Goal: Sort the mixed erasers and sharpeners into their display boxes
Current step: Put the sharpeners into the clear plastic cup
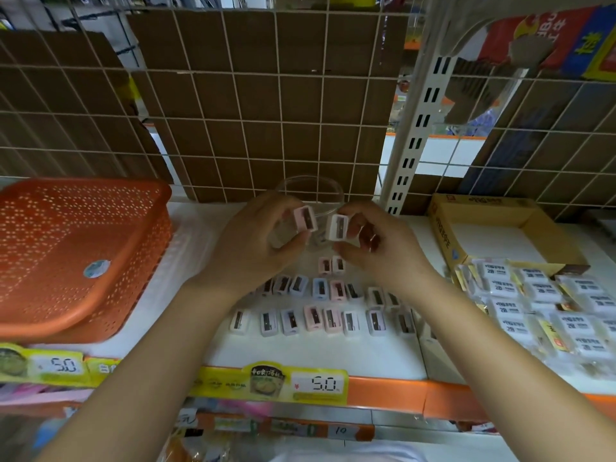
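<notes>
My left hand [248, 241] pinches a pink sharpener [306, 219] and my right hand [373, 243] pinches a white sharpener [337, 227], both raised in front of a clear round plastic tub [310, 188] at the back of the shelf. Below my hands, several pink, blue and white sharpeners [320, 306] lie in loose rows on the white shelf [333, 351]. To the right, several wrapped 2B erasers [540, 301] lie in a heap in front of an open yellow cardboard display box [443, 228].
An upturned orange perforated basket [76, 251] fills the left of the shelf. A wire grid with brown cardboard [266, 105] backs the shelf, and a white slotted upright [416, 135] stands at the right. Yellow price labels [316, 383] line the orange front edge.
</notes>
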`<move>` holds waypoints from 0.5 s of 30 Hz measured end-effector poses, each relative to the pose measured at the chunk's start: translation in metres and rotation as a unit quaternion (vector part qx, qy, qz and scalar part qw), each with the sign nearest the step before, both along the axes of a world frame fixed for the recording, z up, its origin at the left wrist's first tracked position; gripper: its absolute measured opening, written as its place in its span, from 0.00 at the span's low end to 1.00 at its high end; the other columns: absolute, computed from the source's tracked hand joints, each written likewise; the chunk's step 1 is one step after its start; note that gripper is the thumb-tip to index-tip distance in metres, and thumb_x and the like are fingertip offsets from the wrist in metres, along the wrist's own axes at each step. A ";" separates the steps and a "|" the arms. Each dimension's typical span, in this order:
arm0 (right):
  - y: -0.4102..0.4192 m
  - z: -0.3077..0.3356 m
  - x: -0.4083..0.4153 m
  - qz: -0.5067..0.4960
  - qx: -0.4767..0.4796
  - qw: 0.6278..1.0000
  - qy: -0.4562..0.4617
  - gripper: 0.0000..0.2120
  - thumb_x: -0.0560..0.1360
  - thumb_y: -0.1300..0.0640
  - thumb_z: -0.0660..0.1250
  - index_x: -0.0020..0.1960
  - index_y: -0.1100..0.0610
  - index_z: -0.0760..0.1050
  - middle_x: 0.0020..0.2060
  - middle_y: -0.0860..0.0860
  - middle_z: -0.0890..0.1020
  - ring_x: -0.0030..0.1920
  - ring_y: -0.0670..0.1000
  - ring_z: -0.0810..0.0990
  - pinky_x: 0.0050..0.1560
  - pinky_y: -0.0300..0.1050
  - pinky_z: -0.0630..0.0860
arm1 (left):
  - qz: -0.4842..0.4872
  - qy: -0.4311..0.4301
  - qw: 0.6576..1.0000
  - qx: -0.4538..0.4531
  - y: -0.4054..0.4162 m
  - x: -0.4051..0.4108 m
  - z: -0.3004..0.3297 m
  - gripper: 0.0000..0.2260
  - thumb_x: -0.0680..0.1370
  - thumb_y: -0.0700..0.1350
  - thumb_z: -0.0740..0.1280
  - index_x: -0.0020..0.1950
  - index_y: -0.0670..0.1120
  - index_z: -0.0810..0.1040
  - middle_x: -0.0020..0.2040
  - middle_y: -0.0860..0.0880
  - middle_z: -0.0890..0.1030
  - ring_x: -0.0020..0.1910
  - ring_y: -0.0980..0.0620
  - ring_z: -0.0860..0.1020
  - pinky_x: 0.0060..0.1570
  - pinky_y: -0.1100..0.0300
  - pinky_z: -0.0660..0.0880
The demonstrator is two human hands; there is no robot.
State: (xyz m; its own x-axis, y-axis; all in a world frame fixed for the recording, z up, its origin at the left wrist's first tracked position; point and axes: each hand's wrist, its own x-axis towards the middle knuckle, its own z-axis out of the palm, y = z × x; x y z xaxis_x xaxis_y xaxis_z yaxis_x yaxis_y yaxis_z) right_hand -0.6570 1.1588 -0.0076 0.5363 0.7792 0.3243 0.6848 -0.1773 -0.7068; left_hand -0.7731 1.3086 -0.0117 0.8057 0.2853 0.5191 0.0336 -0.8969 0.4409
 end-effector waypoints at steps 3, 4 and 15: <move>0.020 0.002 0.016 -0.026 -0.025 0.999 -0.011 0.15 0.71 0.57 0.71 0.56 0.54 0.74 0.41 0.38 0.73 0.39 0.36 0.72 0.38 0.27 0.67 | 0.013 0.005 1.000 -0.011 0.016 0.021 -0.003 0.13 0.74 0.49 0.67 0.55 0.44 0.75 0.48 0.50 0.74 0.44 0.55 0.72 0.39 0.68 0.67; 0.029 0.001 0.022 -0.035 -0.040 0.998 -0.015 0.16 0.72 0.56 0.70 0.58 0.55 0.75 0.45 0.42 0.76 0.43 0.40 0.74 0.42 0.31 0.69 | 0.021 0.012 1.000 -0.016 0.021 0.030 -0.005 0.13 0.74 0.47 0.68 0.57 0.44 0.75 0.48 0.50 0.74 0.45 0.55 0.72 0.39 0.68 0.66; 0.060 -0.014 0.038 -0.073 -0.100 0.992 -0.032 0.21 0.75 0.54 0.64 0.68 0.50 0.67 0.57 0.48 0.78 0.54 0.48 0.77 0.50 0.37 0.70 | 0.038 0.098 0.994 -0.029 0.039 0.052 -0.017 0.22 0.77 0.46 0.65 0.70 0.47 0.66 0.60 0.44 0.74 0.58 0.48 0.73 0.52 0.58 0.69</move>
